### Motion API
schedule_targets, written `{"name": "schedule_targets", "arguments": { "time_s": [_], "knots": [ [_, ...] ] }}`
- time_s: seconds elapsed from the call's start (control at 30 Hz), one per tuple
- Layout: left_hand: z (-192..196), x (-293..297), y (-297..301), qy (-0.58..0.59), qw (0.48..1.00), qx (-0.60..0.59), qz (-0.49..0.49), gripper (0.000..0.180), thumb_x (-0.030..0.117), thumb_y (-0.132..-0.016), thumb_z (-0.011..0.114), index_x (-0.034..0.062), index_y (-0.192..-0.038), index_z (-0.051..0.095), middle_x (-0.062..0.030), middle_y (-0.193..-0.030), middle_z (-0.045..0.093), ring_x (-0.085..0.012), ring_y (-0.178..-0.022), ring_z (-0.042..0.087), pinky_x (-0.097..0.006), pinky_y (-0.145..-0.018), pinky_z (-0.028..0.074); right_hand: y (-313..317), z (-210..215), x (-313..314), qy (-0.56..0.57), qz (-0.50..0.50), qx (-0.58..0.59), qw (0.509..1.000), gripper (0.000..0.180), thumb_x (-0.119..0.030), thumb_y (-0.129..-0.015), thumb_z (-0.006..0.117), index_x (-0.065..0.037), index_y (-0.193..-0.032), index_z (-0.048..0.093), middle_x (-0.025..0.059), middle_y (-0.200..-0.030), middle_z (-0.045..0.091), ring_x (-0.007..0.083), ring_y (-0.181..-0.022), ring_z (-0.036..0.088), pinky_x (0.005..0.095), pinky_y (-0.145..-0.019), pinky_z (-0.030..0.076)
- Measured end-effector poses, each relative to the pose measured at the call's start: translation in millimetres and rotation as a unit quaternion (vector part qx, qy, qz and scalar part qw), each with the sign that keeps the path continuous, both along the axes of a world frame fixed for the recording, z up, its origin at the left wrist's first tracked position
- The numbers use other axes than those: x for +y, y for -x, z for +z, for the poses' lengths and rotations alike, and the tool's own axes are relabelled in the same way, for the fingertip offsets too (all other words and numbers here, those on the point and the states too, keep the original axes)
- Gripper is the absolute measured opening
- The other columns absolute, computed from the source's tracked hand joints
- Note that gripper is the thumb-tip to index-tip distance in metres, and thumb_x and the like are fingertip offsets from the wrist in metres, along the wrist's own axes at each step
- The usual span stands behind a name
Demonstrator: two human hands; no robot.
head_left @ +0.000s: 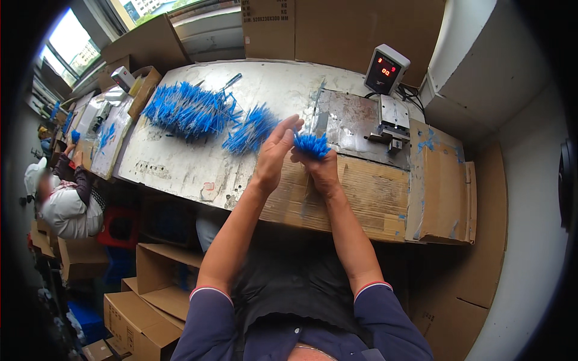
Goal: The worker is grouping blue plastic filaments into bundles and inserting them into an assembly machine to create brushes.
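A bundle of thin blue plastic sticks (311, 145), their ends facing up, is gripped in my right hand (325, 172) over the front middle of the bench. My left hand (276, 151) is held upright at the bundle's left side, its fingers stretched and nothing grasped in them; whether it touches the sticks I cannot tell. Just beyond my left hand lies a small, slightly blurred heap of blue sticks (250, 129). Farther left spreads a bigger pile of blue and greyish sticks (189, 109).
A small machine (392, 117) sits on a metal plate (349, 114) at the right, below a display box (387, 69) with red digits. Cardboard (361, 198) covers the bench front; a carton (445, 186) adjoins it. At far left a co-worker (69, 198) sits at another bench. Open boxes (144, 316) stand below.
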State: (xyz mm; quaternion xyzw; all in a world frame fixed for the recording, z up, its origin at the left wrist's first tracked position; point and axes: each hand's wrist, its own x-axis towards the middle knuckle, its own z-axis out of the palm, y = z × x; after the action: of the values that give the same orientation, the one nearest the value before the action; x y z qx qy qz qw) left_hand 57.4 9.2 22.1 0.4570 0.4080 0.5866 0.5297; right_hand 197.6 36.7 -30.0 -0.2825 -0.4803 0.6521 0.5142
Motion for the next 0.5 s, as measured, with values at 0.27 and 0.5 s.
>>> {"name": "schedule_targets", "arguments": {
  "time_s": [0.27, 0.5],
  "knots": [
    [47.3, -1.3, -0.5, -0.084, 0.911, 0.403, -0.038, 0.052, 0.047, -0.108, 0.047, 0.0083, -0.139, 0.061, -0.0176, -0.136, 0.064, -0.0256, -0.125, 0.062, -0.036, -0.104, 0.048, -5.6, -2.5, 1.4, 0.009, 0.018, -0.056, 0.998, 0.013, -0.009, -0.091, 0.077, -0.003, -0.101, 0.072, 0.0036, -0.089, 0.073, 0.0132, -0.079, 0.068, 0.0296, -0.072, 0.056],
    [45.4, 14.9, 3.1, -0.325, 0.778, 0.538, 0.004, 0.055, 0.048, -0.108, 0.041, 0.0090, -0.143, 0.057, -0.0155, -0.145, 0.058, -0.0342, -0.139, 0.049, -0.044, -0.118, 0.036, -2.5, -2.4, 1.6, -0.039, 0.026, -0.096, 0.994, 0.020, -0.014, -0.090, 0.077, -0.001, -0.103, 0.071, 0.0046, -0.093, 0.073, 0.0116, -0.084, 0.067, 0.0288, -0.075, 0.055]
  ]
}}
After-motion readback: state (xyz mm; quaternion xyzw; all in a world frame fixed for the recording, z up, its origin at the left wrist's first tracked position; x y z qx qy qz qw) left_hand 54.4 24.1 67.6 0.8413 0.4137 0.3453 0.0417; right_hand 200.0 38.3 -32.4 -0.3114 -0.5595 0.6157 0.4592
